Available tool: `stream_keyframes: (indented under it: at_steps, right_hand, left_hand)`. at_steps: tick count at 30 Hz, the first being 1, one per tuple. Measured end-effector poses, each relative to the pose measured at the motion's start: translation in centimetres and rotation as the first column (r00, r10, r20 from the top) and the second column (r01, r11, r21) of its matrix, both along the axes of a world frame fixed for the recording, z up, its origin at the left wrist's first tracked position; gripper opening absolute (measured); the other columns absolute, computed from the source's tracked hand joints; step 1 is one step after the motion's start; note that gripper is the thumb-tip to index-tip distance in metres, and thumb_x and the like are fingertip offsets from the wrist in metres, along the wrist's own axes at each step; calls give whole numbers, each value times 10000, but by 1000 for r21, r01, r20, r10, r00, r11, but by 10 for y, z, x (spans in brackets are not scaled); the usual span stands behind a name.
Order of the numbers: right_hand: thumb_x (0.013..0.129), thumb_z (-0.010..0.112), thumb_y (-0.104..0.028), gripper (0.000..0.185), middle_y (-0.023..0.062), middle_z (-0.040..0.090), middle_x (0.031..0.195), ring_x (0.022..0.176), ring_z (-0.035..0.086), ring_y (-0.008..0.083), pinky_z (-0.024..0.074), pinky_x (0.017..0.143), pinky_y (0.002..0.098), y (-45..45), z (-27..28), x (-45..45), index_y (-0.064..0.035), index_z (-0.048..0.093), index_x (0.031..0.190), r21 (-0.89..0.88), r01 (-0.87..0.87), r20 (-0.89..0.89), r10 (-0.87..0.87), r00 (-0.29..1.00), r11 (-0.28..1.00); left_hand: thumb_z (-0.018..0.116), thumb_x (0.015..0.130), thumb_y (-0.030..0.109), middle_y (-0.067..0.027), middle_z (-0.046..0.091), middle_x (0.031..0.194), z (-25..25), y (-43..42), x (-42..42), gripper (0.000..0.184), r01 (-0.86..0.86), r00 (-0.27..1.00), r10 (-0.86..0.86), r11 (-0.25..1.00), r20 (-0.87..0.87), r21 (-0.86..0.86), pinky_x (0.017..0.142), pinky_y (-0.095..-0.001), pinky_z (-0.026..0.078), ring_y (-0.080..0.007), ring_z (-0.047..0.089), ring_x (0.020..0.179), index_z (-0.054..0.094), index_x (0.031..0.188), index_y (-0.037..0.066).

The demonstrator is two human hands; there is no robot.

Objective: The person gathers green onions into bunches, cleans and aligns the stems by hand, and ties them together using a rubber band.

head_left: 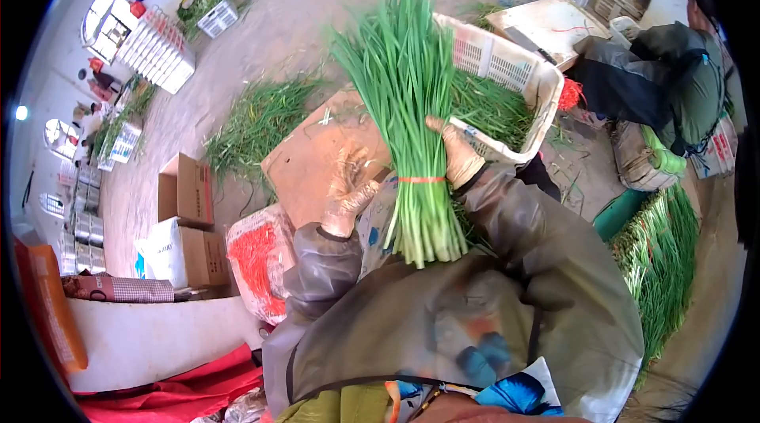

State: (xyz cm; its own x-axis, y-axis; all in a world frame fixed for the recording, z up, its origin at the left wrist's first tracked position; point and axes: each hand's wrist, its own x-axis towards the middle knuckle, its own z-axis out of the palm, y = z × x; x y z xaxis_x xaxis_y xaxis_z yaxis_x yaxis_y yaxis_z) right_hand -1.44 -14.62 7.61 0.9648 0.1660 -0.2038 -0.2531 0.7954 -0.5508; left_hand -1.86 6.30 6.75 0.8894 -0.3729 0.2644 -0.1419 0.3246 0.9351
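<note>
A thick bunch of Chinese chives [412, 106] stands in front of my chest, leaf tips away from me and pale cut stems toward me. An orange-red band [422, 180] circles the bunch low on its stems. My right hand [461, 155], in a thin tan glove, is wrapped round the bunch's right side. Left of the bunch, my left hand [348, 195], gloved alike, is turned palm up with its fingers apart and nothing in it. Beneath that hand is a brown board [297, 158].
A white crate [546, 102] with loose chives sits beyond my right hand. Red bands lie on a pack [257, 257] at left, near a cardboard box [186, 189]. Banded chives [661, 264] are piled at right. A person [689, 82] sits at far right.
</note>
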Motion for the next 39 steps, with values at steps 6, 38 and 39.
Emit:
stream_keyframes:
  at_steps: [6, 38, 39]
  right_hand:
    - [773, 649, -160, 401, 70, 594, 1001, 903, 553, 175, 449, 786, 304, -6, 14, -43, -13, 514, 1120, -434, 448, 402, -277, 873, 781]
    - [756, 671, -239, 228, 35, 540, 646, 569, 490, 133, 398, 541, 273, -93, 99, -85, -45, 578, 828, -771, 611, 602, -111, 791, 177]
    - [756, 671, -239, 228, 35, 540, 646, 569, 490, 133, 398, 541, 273, -93, 99, -84, -45, 578, 828, -772, 610, 600, -109, 792, 178]
  left_hand:
    - [657, 755, 129, -95, 517, 1177, 7, -83, 8, 638, 249, 916, -308, 939, -259, -236, 914, -370, 414, -220, 500, 1069, 347, 1307, 50]
    - [478, 810, 186, -105, 581, 1043, 29, -122, -26, 373, 201, 917, -304, 911, -258, -359, 805, -347, 501, -225, 594, 905, 490, 1132, -1]
    - [478, 810, 186, -105, 581, 1043, 26, -121, -25, 373, 199, 917, -303, 911, -260, -360, 805, -347, 501, -225, 594, 905, 490, 1132, -1]
